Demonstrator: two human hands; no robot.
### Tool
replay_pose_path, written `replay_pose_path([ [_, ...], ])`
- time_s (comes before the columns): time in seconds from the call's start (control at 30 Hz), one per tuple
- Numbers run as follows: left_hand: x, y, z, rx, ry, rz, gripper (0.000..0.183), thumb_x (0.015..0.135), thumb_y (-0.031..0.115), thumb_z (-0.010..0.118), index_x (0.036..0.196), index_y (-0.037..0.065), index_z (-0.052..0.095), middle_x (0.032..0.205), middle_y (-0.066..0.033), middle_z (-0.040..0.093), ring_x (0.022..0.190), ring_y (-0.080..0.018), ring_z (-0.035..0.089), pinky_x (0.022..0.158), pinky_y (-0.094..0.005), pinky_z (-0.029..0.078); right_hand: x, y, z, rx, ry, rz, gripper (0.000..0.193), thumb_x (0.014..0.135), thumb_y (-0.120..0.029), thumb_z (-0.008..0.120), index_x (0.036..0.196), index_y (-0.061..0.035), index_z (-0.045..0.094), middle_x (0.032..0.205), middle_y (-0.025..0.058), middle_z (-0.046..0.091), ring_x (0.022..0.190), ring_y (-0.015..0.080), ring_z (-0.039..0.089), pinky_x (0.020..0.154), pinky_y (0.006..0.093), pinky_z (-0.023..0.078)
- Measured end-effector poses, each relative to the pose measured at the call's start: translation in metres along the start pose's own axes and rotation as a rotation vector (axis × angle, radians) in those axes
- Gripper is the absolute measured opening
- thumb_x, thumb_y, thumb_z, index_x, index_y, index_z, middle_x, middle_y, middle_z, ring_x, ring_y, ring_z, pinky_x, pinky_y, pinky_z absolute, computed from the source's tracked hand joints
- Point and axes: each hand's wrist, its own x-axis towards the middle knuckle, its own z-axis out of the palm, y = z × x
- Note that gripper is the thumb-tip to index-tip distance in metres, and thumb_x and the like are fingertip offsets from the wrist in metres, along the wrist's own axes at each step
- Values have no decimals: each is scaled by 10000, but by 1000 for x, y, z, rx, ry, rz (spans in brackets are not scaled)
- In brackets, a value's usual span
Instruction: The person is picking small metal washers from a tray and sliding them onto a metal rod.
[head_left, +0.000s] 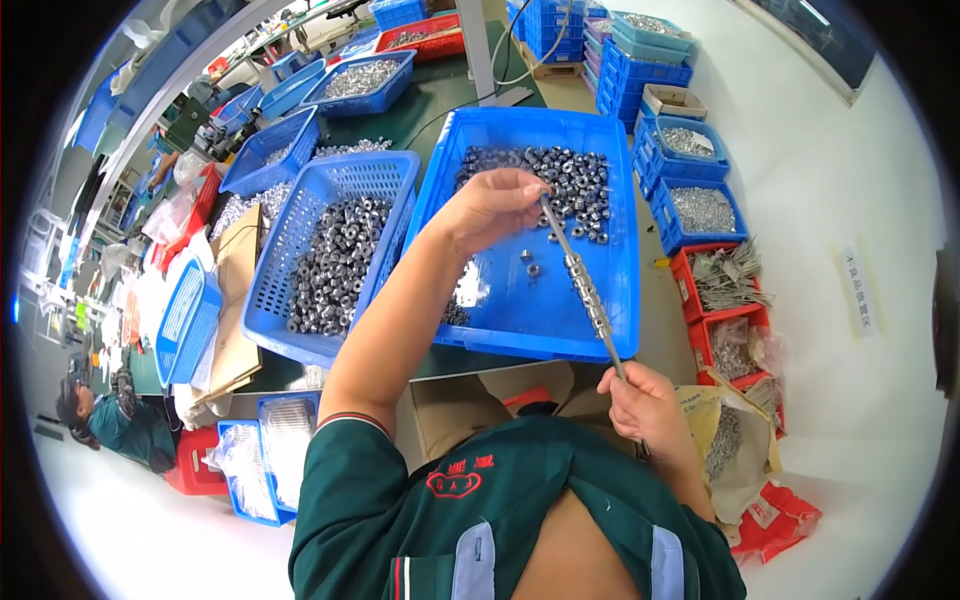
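My right hand grips the near end of a thin metal rod that slants up and away over a blue tray. Several small metal nuts are threaded on the rod's lower half. My left hand pinches the rod's far tip, fingers closed around it, possibly with a nut. The tray holds a pile of dark metal nuts at its far end and a few loose ones near the middle.
A blue mesh basket of nuts stands left of the tray. More blue bins of metal parts and red bins line the right. Cardboard and bags lie near my body. Another person sits at far left.
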Motion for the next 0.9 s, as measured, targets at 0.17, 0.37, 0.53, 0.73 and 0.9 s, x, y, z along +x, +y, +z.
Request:
replay_pose_path([
  [0.17,-4,10,-5,59,-92,41,198,814,127,671,974,19,628,900,-61,631,809,-148,581,760,-281,461,0,-2,4,-66,21,3,163,947,-155,467,916,-2,513,534,-61,320,407,12,261,384,179,223],
  [0.37,-7,-1,22,145,-210,5,268,764,103,715,995,9,617,950,-65,627,837,-140,591,786,-251,471,3,-5,7,237,-94,3,190,947,-179,460,906,-2,511,503,-47,299,385,30,253,377,196,211],
  [0.53,-9,-6,28,127,-217,-43,269,754,63,713,997,2,617,927,-67,637,846,-148,598,786,-258,476,7,-3,9,161,-67,-53,173,944,-171,469,920,-6,515,512,-58,290,391,24,252,375,189,216],
  [0.73,1,1,5,523,132,-28,269,870,195,599,1067,12,599,891,-31,627,797,-119,577,716,-252,461,6,-2,11,50,46,-71,189,944,-181,470,916,1,513,503,-51,289,382,25,226,373,195,205],
  [0.9,9,-32,-17,1645,93,5,244,767,256,661,959,107,669,827,-97,655,757,-231,624,701,-331,491,4,1,3,70,82,-69,150,939,-158,485,910,-13,510,509,-59,322,383,13,263,365,178,213],
])
